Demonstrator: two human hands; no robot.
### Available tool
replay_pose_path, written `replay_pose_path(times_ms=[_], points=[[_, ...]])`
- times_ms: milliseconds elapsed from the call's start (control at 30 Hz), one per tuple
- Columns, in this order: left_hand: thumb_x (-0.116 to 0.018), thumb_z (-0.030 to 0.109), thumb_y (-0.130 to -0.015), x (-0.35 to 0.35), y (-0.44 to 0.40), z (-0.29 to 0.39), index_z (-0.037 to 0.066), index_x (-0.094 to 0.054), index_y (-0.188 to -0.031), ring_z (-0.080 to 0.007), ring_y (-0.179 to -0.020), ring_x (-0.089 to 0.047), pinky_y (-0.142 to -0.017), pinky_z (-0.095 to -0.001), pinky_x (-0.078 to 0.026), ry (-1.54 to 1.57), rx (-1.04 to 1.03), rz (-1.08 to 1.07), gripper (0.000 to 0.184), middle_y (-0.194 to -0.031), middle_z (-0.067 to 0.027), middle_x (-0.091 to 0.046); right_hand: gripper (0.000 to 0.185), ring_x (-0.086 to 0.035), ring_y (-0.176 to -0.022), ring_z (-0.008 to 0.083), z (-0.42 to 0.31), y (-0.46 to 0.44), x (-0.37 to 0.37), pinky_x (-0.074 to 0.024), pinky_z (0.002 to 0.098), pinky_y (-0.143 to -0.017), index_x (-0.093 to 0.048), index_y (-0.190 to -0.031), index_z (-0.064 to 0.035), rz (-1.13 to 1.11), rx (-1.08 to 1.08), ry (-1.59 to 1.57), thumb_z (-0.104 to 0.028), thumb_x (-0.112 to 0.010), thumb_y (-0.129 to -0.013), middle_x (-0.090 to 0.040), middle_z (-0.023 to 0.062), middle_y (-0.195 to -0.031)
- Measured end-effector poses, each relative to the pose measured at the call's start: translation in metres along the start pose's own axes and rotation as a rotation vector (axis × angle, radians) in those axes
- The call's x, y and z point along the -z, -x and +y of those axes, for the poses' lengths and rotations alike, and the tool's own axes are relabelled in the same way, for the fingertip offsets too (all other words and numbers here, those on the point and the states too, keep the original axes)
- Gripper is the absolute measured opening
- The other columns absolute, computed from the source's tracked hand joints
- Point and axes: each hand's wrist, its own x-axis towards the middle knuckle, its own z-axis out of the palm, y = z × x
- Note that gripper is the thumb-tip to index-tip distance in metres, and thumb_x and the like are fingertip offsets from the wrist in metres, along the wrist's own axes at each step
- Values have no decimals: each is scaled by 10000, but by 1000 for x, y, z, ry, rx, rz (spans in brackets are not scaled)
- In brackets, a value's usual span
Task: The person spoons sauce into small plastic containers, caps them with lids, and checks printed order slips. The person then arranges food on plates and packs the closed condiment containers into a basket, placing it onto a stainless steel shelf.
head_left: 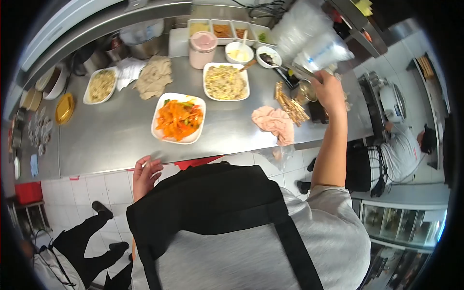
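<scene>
My right hand [330, 89] reaches over the far right of the steel counter, fingers closed by a thin dark item whose kind I cannot make out. Just beyond it are clear plastic bags [323, 54]; below the fingers stands a small metal container [306, 92]. My left hand [146, 170] hangs at the counter's front edge, fingers loosely bent and apart, holding nothing. Nearest it on the counter is a square white dish of orange, saucy food [179, 120]. Behind that dish stands a bowl of fried rice [225, 83].
A pink cloth [274, 123] lies beside bundled wrapped sticks [292, 107]. Further left are another rice dish [101, 85] and a brown cloth [153, 77]. Topping tubs [222, 31] line the back. One person [396, 152] works at right; another [72, 246] is at lower left.
</scene>
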Motion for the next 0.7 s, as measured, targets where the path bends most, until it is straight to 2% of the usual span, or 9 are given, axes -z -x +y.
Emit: replay_pose_path(times_ms=[100, 233, 333, 400, 433, 500, 567, 667, 700], points=[[-508, 256, -921, -18, -7, -10, 130, -430, -1186, -175, -952, -586, -849, -320, -432, -35, 56, -76, 304, -1115, -98, -599, 317, -616, -915, 348, 88, -18, -29, -480, 418, -796, -658, -970, -57, -190, -238, 200, -263, -605, -734, -645, 206, -948], [-512, 246, -919, -61, -3, -11, 130, -404, -1187, -188, -989, -576, -860, -324, -430, -43, 106, -90, 312, -1111, -106, -593, 296, -603, -933, 345, 140, -33, -84, -484, 442, -789, -667, -967, -92, -351, -276, 311, -317, -591, -790, -637, 169, -1016], [-536, 200, -906, -82, -12, -25, 123, -361, -1197, -217, -1001, -576, -872, -345, -438, 23, 88, -126, 348, -1110, -124, -586, 289, -573, -928, 344, 101, -7, -77, -478, 447, -764, -675, -940, -102, 45, -30, 361, -343, -575, -818, -622, 138, -972], [-547, 182, -901, -96, -16, -36, 123, -327, -1210, -231, -1006, -575, -875, -357, -446, 70, 7, -149, 384, -1125, -137, -576, 227, -542, -934, 337, 86, 11, -88, -463, 440, -764, -680, -890, -110, -112, 105, 204, -302, -602, -797, -593, 130, -960], [-554, 183, -899, -106, -20, -33, 128, -286, -1227, -241, -1002, -578, -872, -364, -453, 136, 57, -97, 428, -1138, -149, -565, 193, -546, -915, 339, 90, 28, -107, -464, 433, -749, -677, -879, -105, -128, 257, -3, -256, -639, -764, -590, 144, -944], [-543, 189, -905, -124, -28, -29, 124, -244, -1234, -273, -1004, -579, -890, -389, -452, 238, 78, -12, 450, -1163, -186, -544, 185, -569, -815, 342, 78, 67, -134, -466, 414, -728, -667, -866, -76, -255, 372, -62, -179, -686, -713, -605, 147, -887], [-522, 185, -915, -138, -33, -30, 101, -237, -1202, -283, -974, -591, -877, -405, -464, 295, 37, 61, 413, -1154, -209, -541, 166, -589, -794, 283, 69, 83, -137, -464, 377, -730, -650, -854, -45, -426, 358, -280, -128, -689, -716, -601, 126, -866], [-522, 184, -914, -153, -39, -39, 94, -242, -1183, -268, -935, -604, -838, -393, -485, 295, -33, 186, 398, -1121, -204, -547, 124, -585, -822, 210, 92, 62, -113, -454, 360, -739, -637, -823, -23, -445, 184, -654, -91, -684, -730, -586, 101, -912], [-514, 143, -903, -154, -42, -42, 92, -239, -1176, -260, -906, -611, -798, -369, -502, 301, -77, 214, 391, -1074, -188, -565, 92, -571, -889, 203, 95, 52, -93, -442, 353, -793, -622, -804, -24, -472, 175, -842, -76, -669, -744, -580, 103, -973]])
